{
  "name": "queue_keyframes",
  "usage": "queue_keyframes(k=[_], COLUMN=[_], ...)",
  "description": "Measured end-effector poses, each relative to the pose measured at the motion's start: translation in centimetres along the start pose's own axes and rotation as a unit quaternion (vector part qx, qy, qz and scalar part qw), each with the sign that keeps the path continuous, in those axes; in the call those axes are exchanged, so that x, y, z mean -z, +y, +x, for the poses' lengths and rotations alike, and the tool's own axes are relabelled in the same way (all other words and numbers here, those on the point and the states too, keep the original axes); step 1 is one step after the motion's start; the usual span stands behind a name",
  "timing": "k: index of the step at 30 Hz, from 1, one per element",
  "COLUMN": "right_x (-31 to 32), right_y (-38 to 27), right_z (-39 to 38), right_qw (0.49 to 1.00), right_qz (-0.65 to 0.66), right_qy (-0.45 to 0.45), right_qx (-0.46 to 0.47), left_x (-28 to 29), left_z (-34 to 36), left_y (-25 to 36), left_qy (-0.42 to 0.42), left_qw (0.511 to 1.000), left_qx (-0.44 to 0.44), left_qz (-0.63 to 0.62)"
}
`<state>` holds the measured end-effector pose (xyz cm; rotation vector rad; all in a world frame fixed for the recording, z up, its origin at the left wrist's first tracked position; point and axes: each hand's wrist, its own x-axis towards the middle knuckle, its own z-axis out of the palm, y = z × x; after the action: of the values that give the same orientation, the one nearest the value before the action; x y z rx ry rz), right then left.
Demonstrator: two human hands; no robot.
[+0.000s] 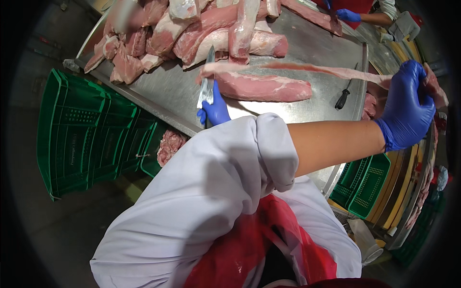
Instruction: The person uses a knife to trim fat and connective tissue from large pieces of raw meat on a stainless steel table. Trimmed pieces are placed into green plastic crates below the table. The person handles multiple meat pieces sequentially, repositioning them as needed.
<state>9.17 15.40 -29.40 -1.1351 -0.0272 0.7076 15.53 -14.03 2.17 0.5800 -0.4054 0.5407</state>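
Observation:
My arms are crossed, the left over the right. My left hand (408, 105), in a blue glove, is stretched out to the right and closed on the end of a long, thin strip of pale meat trim (336, 71). That strip runs taut back to the left end of a pink loin of meat (264, 87) on the metal table (307, 108). Partly hidden by my left sleeve, my blue-gloved right hand (216, 108) grips a knife (206, 91). Its blade points away from me, crossing the left end of the meat, which covers part of it.
Large meat pieces (211, 29) are heaped at the table's far left. A black-handled tool with a thin shaft (342, 99) lies right of the loin. Green crates (91, 129) stand left, one with meat trimmings (170, 146); another crate (362, 185) is at right. A co-worker's gloved hand (348, 15) shows far right.

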Motion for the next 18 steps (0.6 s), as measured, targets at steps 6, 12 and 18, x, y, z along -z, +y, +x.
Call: queue_keyframes(k=[6, 12, 18], right_x=[3.8, 6.0, 6.2], right_y=[-3.2, -4.7, -6.1], right_z=[-3.9, -7.3, -11.4], right_qw=[0.999, 0.996, 0.983], right_qz=[-0.002, -0.022, -0.07], right_qy=[-0.037, -0.083, -0.167], right_qx=[-0.002, -0.015, -0.027], left_x=[-4.8, -6.9, -5.8], left_z=[0.9, 1.8, 3.9], left_y=[-2.8, -3.2, -1.1], left_qy=[-0.018, -0.039, -0.065], left_qw=[0.999, 0.994, 0.991], left_qx=[0.022, -0.1, -0.073], left_qz=[-0.03, 0.032, 0.093])
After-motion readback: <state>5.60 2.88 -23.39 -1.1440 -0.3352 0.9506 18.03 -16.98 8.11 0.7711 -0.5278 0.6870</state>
